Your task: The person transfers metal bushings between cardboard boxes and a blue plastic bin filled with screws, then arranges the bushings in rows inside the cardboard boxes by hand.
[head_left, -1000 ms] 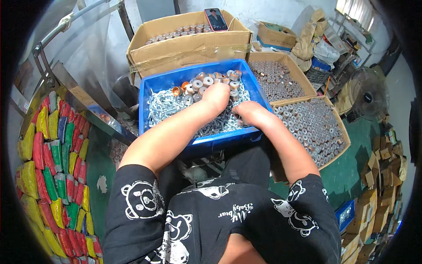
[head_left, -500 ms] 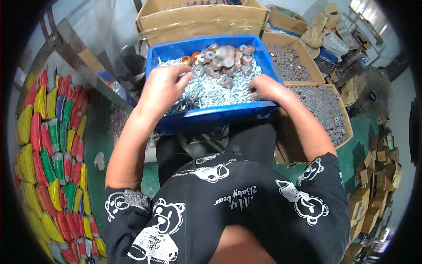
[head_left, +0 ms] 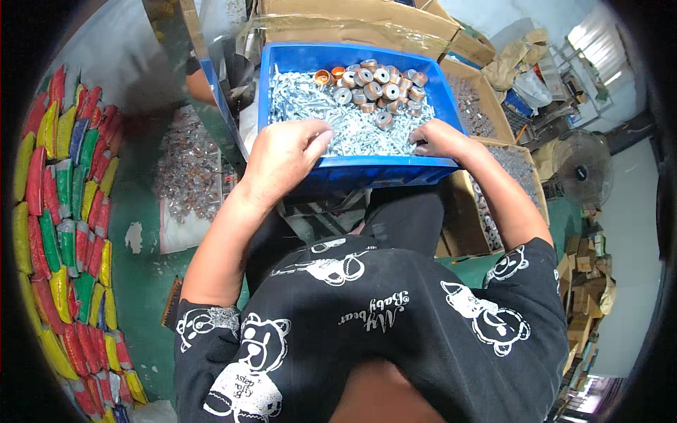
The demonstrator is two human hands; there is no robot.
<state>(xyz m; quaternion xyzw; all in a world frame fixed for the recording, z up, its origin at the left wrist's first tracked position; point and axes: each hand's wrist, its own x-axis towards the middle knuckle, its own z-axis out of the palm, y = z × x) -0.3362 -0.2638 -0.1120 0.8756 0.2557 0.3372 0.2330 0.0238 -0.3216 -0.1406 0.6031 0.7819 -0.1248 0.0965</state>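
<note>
A blue plastic bin (head_left: 384,169) stands in front of me, holding a layer of small silver screw-like pieces (head_left: 360,134). On them, toward the back, lies a heap of short round spools (head_left: 381,88) with grey ends and copper-brown sides. Two orange ring-shaped pieces (head_left: 323,77) sit left of the heap. My left hand (head_left: 285,155) is over the bin's front left edge, thumb and fingers pinched together; anything between them is hidden. Inside the right side of the bin, my right hand (head_left: 438,139) has its fingers curled down at the silver pieces; what they grip cannot be made out.
Behind the bin is a large cardboard box (head_left: 360,21). Open boxes of similar spools (head_left: 504,166) stand at the right, near a fan (head_left: 582,169). Stacked red, yellow and green packets (head_left: 70,240) line the left, and small parts (head_left: 187,166) lie on a floor sheet.
My left hand has come back from above the silver pieces to the bin's front left edge. My right hand stays at the right side. The view has shifted, showing more floor at left.
</note>
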